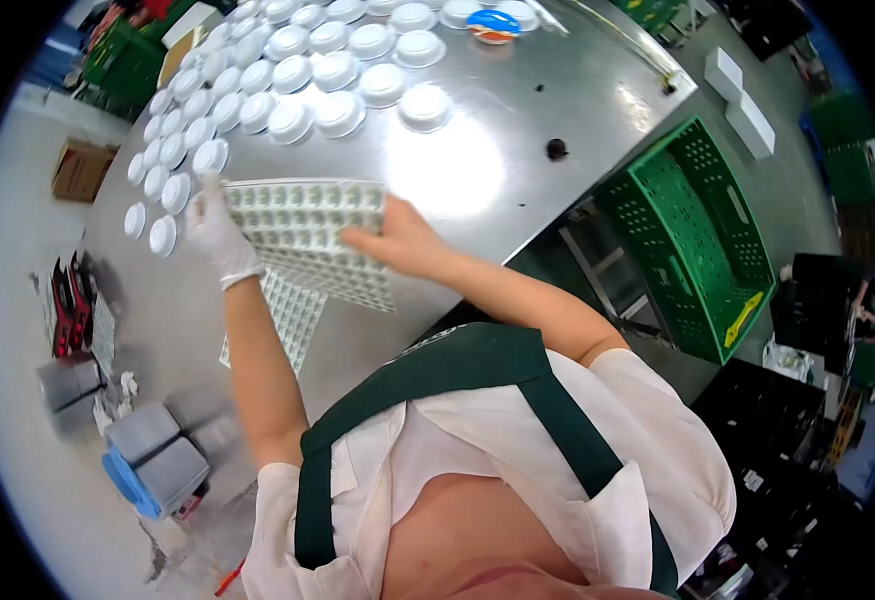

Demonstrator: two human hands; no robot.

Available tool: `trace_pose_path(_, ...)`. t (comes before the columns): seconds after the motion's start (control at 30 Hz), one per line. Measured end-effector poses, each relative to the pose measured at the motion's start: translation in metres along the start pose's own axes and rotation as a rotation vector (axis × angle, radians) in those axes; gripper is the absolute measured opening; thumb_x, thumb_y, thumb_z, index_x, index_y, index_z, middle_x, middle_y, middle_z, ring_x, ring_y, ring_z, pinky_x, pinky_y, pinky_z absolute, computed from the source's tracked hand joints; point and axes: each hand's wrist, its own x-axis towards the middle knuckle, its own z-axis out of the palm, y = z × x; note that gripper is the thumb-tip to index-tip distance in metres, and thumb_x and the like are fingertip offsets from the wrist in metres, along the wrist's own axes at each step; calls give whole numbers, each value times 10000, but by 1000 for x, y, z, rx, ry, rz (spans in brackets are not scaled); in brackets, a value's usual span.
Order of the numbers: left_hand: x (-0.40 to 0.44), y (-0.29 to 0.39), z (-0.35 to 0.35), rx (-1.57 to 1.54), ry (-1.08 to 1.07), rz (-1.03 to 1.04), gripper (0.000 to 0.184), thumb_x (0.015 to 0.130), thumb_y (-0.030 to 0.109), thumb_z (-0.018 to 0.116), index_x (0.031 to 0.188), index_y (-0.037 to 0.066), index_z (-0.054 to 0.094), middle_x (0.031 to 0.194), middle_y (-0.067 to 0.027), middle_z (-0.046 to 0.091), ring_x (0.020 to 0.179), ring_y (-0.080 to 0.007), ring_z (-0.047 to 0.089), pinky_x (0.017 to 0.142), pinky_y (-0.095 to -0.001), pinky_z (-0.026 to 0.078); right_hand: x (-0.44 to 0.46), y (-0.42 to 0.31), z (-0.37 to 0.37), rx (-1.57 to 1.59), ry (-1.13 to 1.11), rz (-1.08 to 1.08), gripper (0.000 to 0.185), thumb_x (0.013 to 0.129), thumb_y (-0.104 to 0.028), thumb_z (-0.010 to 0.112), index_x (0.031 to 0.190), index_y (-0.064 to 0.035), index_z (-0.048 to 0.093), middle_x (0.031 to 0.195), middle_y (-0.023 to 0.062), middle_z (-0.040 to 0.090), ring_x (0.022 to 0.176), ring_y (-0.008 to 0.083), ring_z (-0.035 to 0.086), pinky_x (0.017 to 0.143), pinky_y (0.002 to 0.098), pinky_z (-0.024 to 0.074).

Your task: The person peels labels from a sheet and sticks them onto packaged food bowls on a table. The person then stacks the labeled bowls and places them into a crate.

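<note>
Tabletop (pixel 478 175) of shiny metal spreads before us, one gridded tray (pixel 293 318) lying near left. Above it, our gloved left hand (pixel 214 238) grips a second tray (pixel 303 225); our right hand (pixel 400 240) pinches its right edge. Far, round white tubs (pixel 340 114); right, a green crate (pixel 686 250).

White tubs (pixel 425 107): 30+, far-left ones too packed for an exact count. Blue-and-orange round item (pixel 495 27): 1, far. Cell trays (pixel 308 225): 2, near centre. Metal table (pixel 478 170): 1. Green crate (pixel 693 240) by its right edge: 1, yellow item (pixel 744 320) inside: 1. White blocks (pixel 751 125), far right: 2.
</note>
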Motion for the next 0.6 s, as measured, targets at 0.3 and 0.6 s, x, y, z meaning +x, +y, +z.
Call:
trace_pose_path(0.3, -62, 0, 34, 185, -238, -220, 296, 910, 175, 691, 1116, -25, 617, 1018, -54, 641, 902, -108, 586, 797, -248, 484, -79, 80, -261, -1271, 750, 278, 526, 785, -203, 731, 1276, -155, 547, 1286, 156, 504, 1196, 361, 488, 940, 472, 472)
trace_pose_path(0.6, -41, -11, -12, 164, -130, -304, 267, 933, 192, 662, 1091, -15, 602, 1004, -61, 622, 884, -109, 599, 763, -257, 505, -35, 111, -341, -840, 741, 393, 278, 823, -168, 644, 1081, -67, 632, 1132, 190, 581, 1043, 361, 588, 897, 446, 477)
